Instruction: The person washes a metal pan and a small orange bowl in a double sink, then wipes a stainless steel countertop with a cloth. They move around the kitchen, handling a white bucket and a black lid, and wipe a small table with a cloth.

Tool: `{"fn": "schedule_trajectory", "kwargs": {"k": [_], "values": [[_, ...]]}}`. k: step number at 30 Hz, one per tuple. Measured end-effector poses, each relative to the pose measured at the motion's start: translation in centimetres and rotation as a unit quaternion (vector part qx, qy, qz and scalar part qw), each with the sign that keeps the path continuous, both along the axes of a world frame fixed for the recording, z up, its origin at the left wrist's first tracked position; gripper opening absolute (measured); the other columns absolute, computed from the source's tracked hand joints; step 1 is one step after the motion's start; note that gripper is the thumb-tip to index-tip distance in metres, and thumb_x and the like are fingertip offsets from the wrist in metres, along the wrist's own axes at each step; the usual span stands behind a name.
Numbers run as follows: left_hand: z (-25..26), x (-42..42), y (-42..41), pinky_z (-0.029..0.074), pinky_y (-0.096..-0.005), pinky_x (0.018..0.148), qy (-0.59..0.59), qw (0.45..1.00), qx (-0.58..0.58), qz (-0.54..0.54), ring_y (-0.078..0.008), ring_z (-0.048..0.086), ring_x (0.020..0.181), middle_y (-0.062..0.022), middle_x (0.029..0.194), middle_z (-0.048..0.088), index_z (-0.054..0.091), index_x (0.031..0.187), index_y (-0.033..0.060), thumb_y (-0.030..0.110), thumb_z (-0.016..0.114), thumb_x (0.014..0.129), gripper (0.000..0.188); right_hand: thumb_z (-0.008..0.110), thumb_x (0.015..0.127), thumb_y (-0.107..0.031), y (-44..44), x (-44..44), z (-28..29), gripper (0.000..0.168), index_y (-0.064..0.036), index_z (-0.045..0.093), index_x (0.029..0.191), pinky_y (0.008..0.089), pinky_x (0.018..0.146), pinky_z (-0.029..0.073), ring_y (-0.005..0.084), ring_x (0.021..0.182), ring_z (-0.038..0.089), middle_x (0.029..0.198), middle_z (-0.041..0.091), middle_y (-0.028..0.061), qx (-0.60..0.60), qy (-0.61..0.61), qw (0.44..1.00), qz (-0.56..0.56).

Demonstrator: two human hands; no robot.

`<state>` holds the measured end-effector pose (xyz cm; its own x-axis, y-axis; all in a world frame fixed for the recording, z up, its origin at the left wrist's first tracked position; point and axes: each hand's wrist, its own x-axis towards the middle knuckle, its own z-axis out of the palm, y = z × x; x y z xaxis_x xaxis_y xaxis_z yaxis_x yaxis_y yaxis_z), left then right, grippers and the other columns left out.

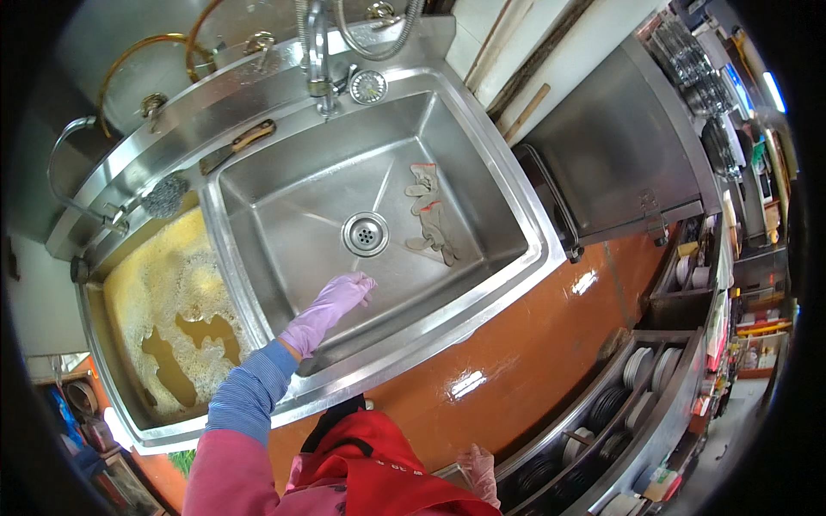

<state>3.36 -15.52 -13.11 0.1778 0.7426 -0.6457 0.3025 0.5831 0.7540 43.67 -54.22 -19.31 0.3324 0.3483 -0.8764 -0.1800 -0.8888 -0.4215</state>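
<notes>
My left hand [339,300], in a thin purple glove, is over the near left part of the stainless steel sink basin [303,193]. Its fingers look curled, with nothing visible in them. The drain strainer [365,235] lies just beyond it. Grey fabric work gloves [429,209] with red edging lie on the basin floor to the right. My right hand [479,474], in a thin pinkish glove, is low beside the red apron [393,464], near the plate rack; its finger pose is unclear. The left basin holds foamy yellowish water [181,290].
A wooden-handled scraper [239,145] and a steel wool scourer [164,195] lie on the sink's back ledge. The faucet [319,64] stands behind, beside a second strainer [368,86]. Racks of stacked plates [610,403] border the brown floor [510,348] at right.
</notes>
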Motion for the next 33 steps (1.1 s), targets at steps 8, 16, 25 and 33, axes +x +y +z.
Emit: {"fn": "schedule_trajectory", "kwargs": {"k": [8, 16, 25, 33], "values": [[-2.5, 0.4, 0.1, 0.044, -0.0295, 0.072, -0.022, 0.998, -0.058, 0.007, -0.0165, 0.058, 0.07, -0.0094, 0.081, 0.062, 0.056, 0.1, 0.0025, 0.023, 0.04, 0.089, 0.028, 0.048, 0.085, -0.015, 0.2, -0.6, -3.7, 0.019, 0.002, 0.055, 0.088, 0.0295, 0.05, 0.048, 0.02, 0.058, 0.06, 0.072, 0.061, 0.0113, 0.016, 0.013, 0.999, 0.041], [0.0, 0.1, -4.1, 0.044, -0.031, 0.072, 0.051, 0.998, 0.021, 0.004, -0.0211, 0.057, 0.078, -0.0109, 0.085, 0.06, 0.059, 0.093, 0.0027, 0.031, 0.045, 0.083, 0.033, 0.045, 0.087, -0.017, 5.9, 1.0, -6.6, 0.024, 0.004, 0.052, 0.095, 0.0285, 0.054, 0.05, 0.0205, 0.062, 0.061, 0.079, 0.063, 0.0147, -0.014, 0.019, 0.995, 0.093], [5.7, 3.6, -11.0, 0.045, -0.0278, 0.07, 0.198, 0.96, 0.175, 0.09, -0.017, 0.059, 0.077, -0.0118, 0.083, 0.063, 0.061, 0.093, 0.0008, 0.021, 0.051, 0.081, 0.026, 0.047, 0.085, -0.029, 9.5, 6.1, -7.3, 0.032, -0.001, 0.057, 0.074, 0.0293, 0.05, 0.048, 0.0179, 0.054, 0.057, 0.064, 0.059, 0.0094, 0.101, -0.016, 0.992, 0.075], [7.0, 7.4, -13.0, 0.039, -0.0403, 0.085, 0.327, 0.891, 0.316, 0.008, -0.0329, 0.05, 0.099, -0.019, 0.101, 0.054, 0.048, 0.114, 0.0049, 0.027, 0.046, 0.08, 0.041, 0.049, 0.083, -0.028, 5.1, 9.4, -5.1, 0.028, -0.002, 0.058, 0.078, 0.0293, 0.049, 0.047, 0.0178, 0.056, 0.058, 0.068, 0.06, 0.0091, 0.062, -0.011, 0.991, 0.122]]}}
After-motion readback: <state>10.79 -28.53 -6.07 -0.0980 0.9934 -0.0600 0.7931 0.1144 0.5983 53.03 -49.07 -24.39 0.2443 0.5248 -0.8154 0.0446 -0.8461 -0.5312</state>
